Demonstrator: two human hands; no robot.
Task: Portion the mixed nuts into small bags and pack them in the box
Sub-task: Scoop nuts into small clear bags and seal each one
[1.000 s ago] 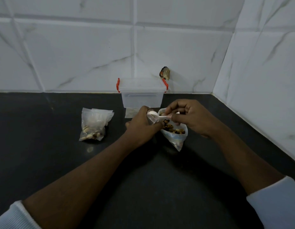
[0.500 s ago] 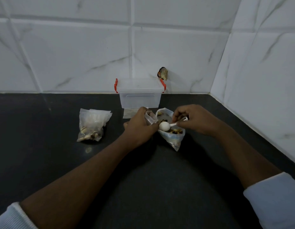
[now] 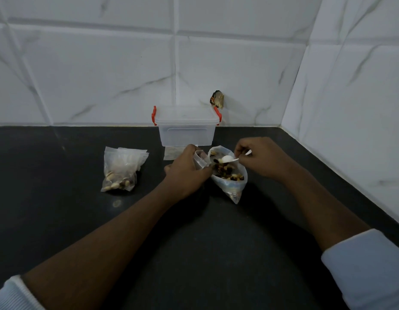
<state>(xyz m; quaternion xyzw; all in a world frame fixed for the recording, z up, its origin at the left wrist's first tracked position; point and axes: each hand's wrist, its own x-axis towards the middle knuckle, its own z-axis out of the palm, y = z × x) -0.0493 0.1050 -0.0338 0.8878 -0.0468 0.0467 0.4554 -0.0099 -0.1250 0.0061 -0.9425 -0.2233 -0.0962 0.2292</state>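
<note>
Centrally, left hand [image 3: 186, 171] grips the small bag [image 3: 199, 161]; right hand [image 3: 261, 160] pinches a spoon [image 3: 228, 158] over the nuts [image 3: 227, 173].

Black countertop [image 3: 60, 220], white marbled wall tiles [image 3: 104, 74]

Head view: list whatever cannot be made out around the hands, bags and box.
Head view:
The small clear plastic bag: mostly covered by the left hand; its contents unreadable.
The white plastic spoon: handle partly hidden inside the right hand.
The clear lidded plastic box with red latches: cloudy walls hide its inside.
The dark scrap on the white tiled wall: too small, blurred.
</note>
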